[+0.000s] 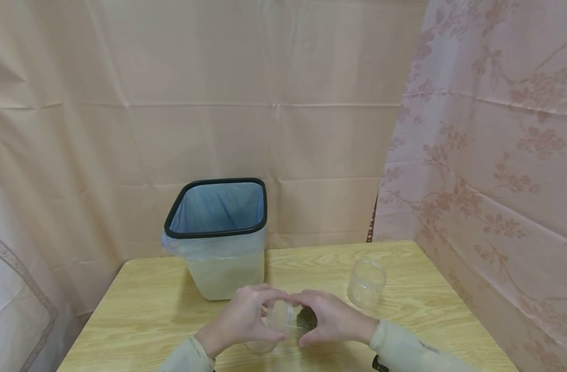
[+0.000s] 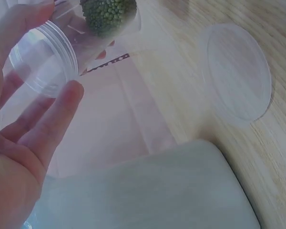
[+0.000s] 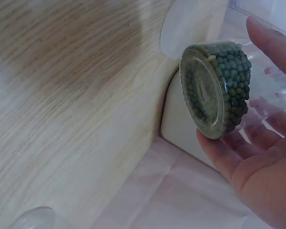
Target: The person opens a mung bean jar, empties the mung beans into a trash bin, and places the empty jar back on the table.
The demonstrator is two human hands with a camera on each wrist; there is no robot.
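A clear plastic jar [image 3: 214, 90] of small green mung beans is held on its side between both hands, its base toward the right. My left hand [image 1: 246, 315] pinches the jar's clear ringed end [image 2: 62, 57] between thumb and fingers; I cannot tell whether a lid is on it. Around the bean-filled end curls my right hand [image 1: 330, 318], thumb and fingers on opposite sides. The beans [image 2: 107, 16] are gathered at the base end. Below the left hand, a translucent round lid [image 2: 238, 71] lies on the table, partly hidden in the head view.
Toward the back right of the wooden table [image 1: 139, 305] stands an empty clear jar [image 1: 367, 284]. A bin [image 1: 227, 274] with a black rim and a bluish plastic liner stands behind my left hand. Beige curtains [image 1: 218, 129] hang behind, and patterned pink cloth [image 1: 492, 170] hangs at the right.
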